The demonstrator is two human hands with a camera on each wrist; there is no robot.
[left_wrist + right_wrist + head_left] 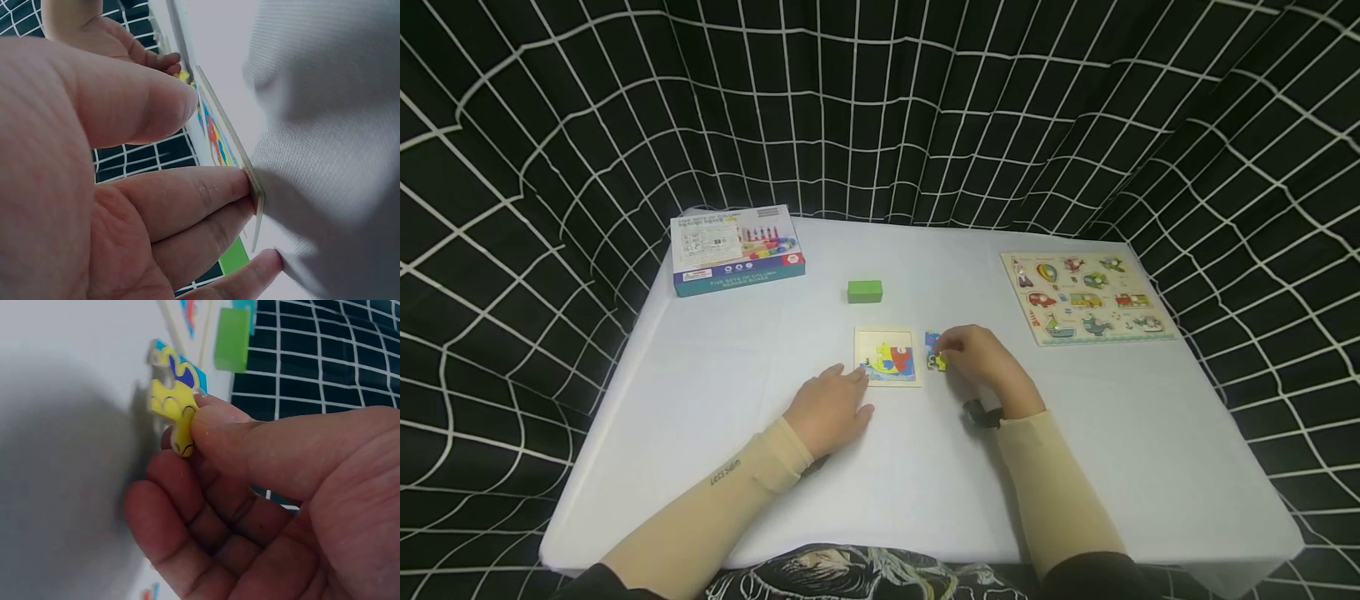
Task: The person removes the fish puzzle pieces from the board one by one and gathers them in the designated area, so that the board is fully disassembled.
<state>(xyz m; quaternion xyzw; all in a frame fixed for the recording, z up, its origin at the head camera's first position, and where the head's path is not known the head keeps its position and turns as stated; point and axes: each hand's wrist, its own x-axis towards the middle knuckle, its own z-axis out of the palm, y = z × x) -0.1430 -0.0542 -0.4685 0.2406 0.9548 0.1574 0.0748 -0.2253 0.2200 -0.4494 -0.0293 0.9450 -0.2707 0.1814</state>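
Note:
A small square wooden puzzle tray (888, 383), partly filled with yellow, red and blue pieces, lies on the table before me. My left hand (832, 411) rests at its left edge, fingers extended; in the left wrist view, fingertips (237, 181) touch the tray's rim. To the right of the tray, my right hand (981, 360) pinches a yellow and blue jigsaw piece (169, 403) between thumb and forefinger, the other fingers curled beneath. In the head view, blue and yellow puzzle pieces (932, 339) show beside that hand, partly covered by its fingers.
Behind the tray sits a green block (865, 292). A boxed set (737, 250) stands at the back left of the white table (700, 383). On the right lies a wooden vehicle puzzle board (1086, 296). Black curtains with white grid lines (880, 108) surround the table.

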